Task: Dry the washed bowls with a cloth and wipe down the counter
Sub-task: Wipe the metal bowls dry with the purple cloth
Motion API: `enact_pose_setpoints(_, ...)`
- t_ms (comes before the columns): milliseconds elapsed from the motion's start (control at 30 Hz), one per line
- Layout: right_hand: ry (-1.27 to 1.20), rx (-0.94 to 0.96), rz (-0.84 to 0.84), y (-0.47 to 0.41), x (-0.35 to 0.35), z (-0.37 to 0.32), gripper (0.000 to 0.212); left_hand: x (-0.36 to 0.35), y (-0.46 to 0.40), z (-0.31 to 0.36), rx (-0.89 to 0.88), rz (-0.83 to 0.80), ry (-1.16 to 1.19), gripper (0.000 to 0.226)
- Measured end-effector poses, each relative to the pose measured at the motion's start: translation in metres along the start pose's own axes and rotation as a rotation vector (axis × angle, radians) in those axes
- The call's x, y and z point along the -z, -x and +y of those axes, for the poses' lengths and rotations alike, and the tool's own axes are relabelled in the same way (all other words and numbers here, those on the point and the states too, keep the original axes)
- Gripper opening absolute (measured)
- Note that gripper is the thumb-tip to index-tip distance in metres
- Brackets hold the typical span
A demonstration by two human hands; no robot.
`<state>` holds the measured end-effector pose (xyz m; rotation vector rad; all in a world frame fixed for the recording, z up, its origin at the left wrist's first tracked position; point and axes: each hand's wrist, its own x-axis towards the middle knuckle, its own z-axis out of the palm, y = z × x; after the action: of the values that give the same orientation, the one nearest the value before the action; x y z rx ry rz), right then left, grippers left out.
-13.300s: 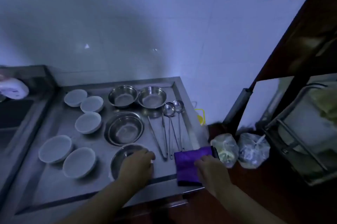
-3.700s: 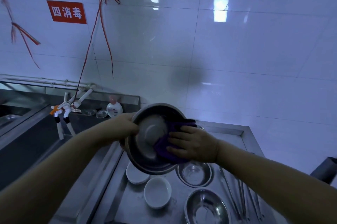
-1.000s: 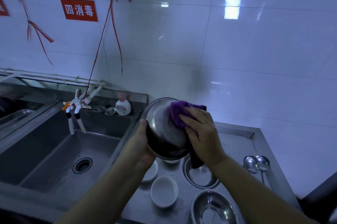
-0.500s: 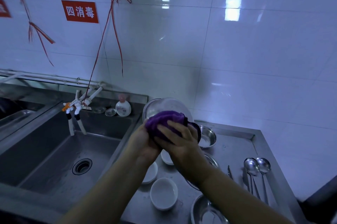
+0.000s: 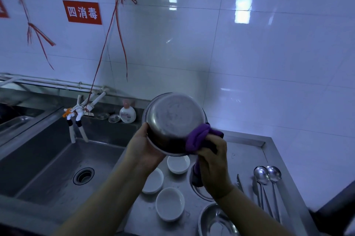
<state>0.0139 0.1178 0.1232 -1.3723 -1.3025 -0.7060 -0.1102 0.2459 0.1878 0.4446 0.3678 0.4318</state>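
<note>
The inside of the steel bowl [image 5: 173, 120] faces away, so we cannot see it. The left hand [image 5: 143, 147] hides its fingers behind the bowl's rim. Part of the purple cloth [image 5: 199, 136] is tucked under the right hand [image 5: 213, 166]. That hand and arm cover most of a steel bowl [image 5: 199, 190] on the desk [image 5: 247, 151]. Another steel bowl [image 5: 215, 220] at the desk's near edge is cut off by the bottom of the picture. The label on the bottle [image 5: 127, 113] is too small to read.

Glossy white tiled wall [image 5: 192, 43] with a red sign [image 5: 82, 12] behind a steel sink [image 5: 57, 160].
</note>
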Motion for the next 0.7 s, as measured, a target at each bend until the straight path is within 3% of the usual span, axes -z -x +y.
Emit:
enact_pose_setpoints(433, -0.199, -0.427, -0.034, -0.017, 0.016, 0.004, 0.015, 0.003, 0.013, 0.024, -0.292, 0.121, -0.462, 0.032)
enact_pose_setpoints(567, -0.147, -0.467, -0.112, -0.021, 0.02, 0.006, 0.019, 0.005, 0.019, 0.022, -0.34, 0.146, -0.733, 0.035)
enact_pose_setpoints(700, -0.093, -0.394, -0.108, -0.027, 0.019, 0.003, 0.016, 0.009, 0.019, 0.012, -0.392, 0.158, -0.934, 0.023)
